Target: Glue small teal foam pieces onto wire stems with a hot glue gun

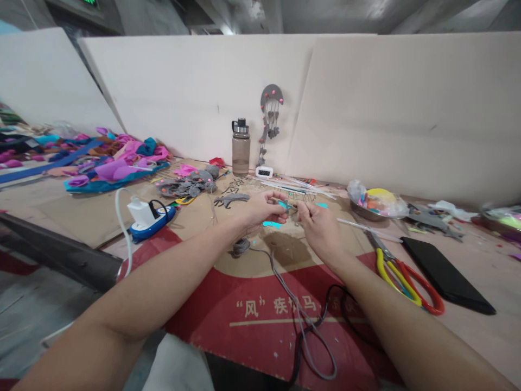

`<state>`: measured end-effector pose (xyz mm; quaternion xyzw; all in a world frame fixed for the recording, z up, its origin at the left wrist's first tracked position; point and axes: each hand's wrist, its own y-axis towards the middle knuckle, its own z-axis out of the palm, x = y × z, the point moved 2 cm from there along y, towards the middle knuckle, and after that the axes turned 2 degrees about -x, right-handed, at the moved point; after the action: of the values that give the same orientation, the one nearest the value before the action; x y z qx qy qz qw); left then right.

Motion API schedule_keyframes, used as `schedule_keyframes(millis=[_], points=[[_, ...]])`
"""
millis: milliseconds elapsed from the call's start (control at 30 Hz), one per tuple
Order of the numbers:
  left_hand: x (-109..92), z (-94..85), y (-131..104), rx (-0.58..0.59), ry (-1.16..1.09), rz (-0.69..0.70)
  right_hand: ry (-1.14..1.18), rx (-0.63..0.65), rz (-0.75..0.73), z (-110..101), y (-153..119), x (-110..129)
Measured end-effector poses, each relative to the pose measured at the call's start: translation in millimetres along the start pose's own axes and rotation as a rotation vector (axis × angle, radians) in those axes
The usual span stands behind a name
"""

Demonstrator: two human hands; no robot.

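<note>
Left hand (268,210) clamped on small grey-and-teal piece (284,206), center of view, above cardboard (244,271) on table (480,260). Right hand (319,225) just beside it at 3 o'clock, thumb and index together; too small to tell what they pinch. From the hands: scissors (401,274) with red and yellow handles at 4 o'clock, black phone (445,274) just beyond; grey cord (295,304) at 6, power strip (152,224) at 9, bottle (241,152) at 11, metal bowl (368,213) at 3
</note>
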<state>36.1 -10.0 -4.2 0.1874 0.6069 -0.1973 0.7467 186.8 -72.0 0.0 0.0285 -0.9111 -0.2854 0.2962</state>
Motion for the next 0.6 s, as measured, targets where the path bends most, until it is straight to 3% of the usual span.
schedule_keyframes(millis=[133,500,600], points=[[3.2,-0.7,3.0,0.039,0.000,0.002,0.063,0.032,0.048,-0.6,0.4,-1.6],[-1.8,-1.4,1.1,-0.034,-0.057,-0.029,0.148,0.095,-0.076,0.4,-4.1,1.2],[-3.5,-1.4,0.3,-0.026,-0.050,-0.025,0.120,0.061,-0.112,-1.4,-3.3,2.6]])
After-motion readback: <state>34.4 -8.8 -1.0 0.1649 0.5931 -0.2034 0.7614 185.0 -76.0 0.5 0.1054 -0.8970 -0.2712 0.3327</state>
